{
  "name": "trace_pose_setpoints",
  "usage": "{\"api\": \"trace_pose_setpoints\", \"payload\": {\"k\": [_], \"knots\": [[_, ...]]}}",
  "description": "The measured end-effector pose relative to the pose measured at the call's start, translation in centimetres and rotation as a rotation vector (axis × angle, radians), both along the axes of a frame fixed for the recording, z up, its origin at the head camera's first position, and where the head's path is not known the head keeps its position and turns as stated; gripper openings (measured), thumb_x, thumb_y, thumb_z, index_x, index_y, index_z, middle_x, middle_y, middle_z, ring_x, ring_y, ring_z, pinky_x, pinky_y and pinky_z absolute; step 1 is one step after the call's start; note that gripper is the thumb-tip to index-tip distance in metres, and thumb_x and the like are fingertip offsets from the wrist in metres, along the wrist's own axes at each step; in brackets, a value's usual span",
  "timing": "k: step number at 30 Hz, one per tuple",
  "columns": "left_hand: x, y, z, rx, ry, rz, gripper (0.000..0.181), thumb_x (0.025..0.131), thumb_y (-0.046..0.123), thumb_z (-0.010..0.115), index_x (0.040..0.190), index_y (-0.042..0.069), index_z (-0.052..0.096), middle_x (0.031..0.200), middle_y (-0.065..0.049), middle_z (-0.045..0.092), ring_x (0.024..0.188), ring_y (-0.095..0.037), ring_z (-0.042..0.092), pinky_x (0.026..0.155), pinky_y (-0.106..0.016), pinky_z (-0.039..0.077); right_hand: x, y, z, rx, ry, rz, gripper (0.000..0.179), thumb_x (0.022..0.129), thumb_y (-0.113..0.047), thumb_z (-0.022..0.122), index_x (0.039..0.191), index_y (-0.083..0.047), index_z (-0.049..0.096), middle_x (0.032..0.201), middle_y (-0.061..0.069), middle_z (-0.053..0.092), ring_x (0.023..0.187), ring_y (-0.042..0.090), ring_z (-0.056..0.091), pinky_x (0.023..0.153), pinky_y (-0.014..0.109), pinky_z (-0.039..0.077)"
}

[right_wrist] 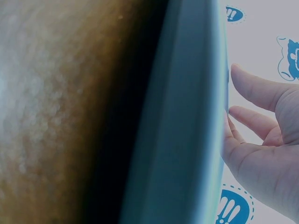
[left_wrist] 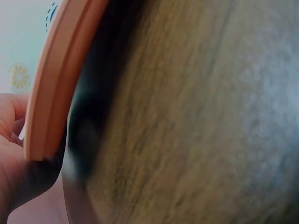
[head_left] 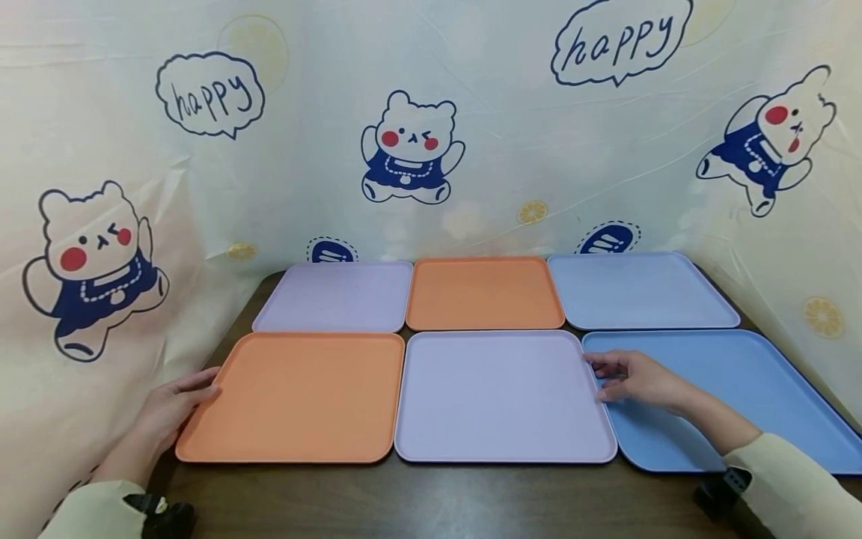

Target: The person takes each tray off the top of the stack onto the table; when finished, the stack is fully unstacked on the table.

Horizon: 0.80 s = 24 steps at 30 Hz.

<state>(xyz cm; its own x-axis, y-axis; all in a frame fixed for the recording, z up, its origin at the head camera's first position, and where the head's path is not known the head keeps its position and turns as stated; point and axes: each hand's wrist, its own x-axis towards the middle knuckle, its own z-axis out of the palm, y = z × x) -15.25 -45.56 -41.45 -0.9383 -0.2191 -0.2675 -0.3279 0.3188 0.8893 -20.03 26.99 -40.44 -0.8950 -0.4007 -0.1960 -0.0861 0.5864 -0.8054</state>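
Note:
My left hand (head_left: 171, 408) lies at the left edge of the front orange tray (head_left: 296, 397), its fingertips right at the rim. In the left wrist view the tray's orange side (left_wrist: 60, 79) stands before part of that hand. Over the front blue tray (head_left: 727, 389) reaches my right hand (head_left: 640, 380), thumb and fingers apart, with fingertips at the right rim of the front lilac tray (head_left: 505, 397). The right wrist view shows its fingers (right_wrist: 254, 123) beyond the blue tray's side (right_wrist: 187, 116). The three front trays lie side by side on the table.
Behind them sits a back row: a lilac tray (head_left: 337, 297), an orange tray (head_left: 485, 293) and a light blue tray (head_left: 643, 292). The dark wooden table (head_left: 438, 498) shows along the front. A printed cloth (head_left: 498, 165) with bears hangs around the back and sides.

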Motion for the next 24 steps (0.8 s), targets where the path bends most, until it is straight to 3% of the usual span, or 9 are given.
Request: {"api": "trace_pose_setpoints", "payload": {"k": [4,9,15,24], "knots": [[-0.17,0.04,-0.14,-0.055,-0.013,0.008,0.066,0.09,0.027,0.071,0.144,0.001,0.042,0.119,0.005,0.059,0.081,0.008,0.057,0.071,-0.021,0.054,0.06,0.01,0.02,-0.002,0.003,0.002,0.071,0.081,-0.013,0.079,0.141,0.005,0.045,0.127,0.022,0.054,0.105,0.029,0.054,0.084,0.035,0.054],[-0.43,0.06,-0.26,-0.105,0.001,0.011,0.071,0.09,0.026,0.072,0.144,-0.004,0.038,0.11,0.012,0.06,0.079,0.01,0.055,0.069,-0.018,0.052,0.11,0.05,0.02,-0.011,0.002,0.002,0.071,0.081,-0.012,0.079,0.141,0.005,0.045,0.128,0.024,0.053,0.106,0.03,0.054,0.085,0.035,0.054],[-0.65,0.13,-0.3,-0.099,0.018,-0.007,0.07,0.09,0.021,0.071,0.144,-0.008,0.036,0.099,0.017,0.062,0.079,0.009,0.057,0.068,-0.018,0.052,0.16,0.05,0.06,-0.013,-0.003,0.0,0.07,0.082,-0.012,0.078,0.141,0.005,0.045,0.128,0.024,0.053,0.106,0.03,0.055,0.086,0.037,0.054],[-0.78,0.6,-0.29,-0.168,0.022,-0.012,0.066,0.092,0.014,0.069,0.143,-0.01,0.036,0.109,-0.005,0.068,0.077,0.008,0.057,0.066,-0.017,0.052,0.02,0.19,-0.08,-0.004,0.011,0.003,0.071,0.081,-0.013,0.079,0.14,0.006,0.046,0.127,0.023,0.054,0.105,0.029,0.055,0.085,0.035,0.054]]}}
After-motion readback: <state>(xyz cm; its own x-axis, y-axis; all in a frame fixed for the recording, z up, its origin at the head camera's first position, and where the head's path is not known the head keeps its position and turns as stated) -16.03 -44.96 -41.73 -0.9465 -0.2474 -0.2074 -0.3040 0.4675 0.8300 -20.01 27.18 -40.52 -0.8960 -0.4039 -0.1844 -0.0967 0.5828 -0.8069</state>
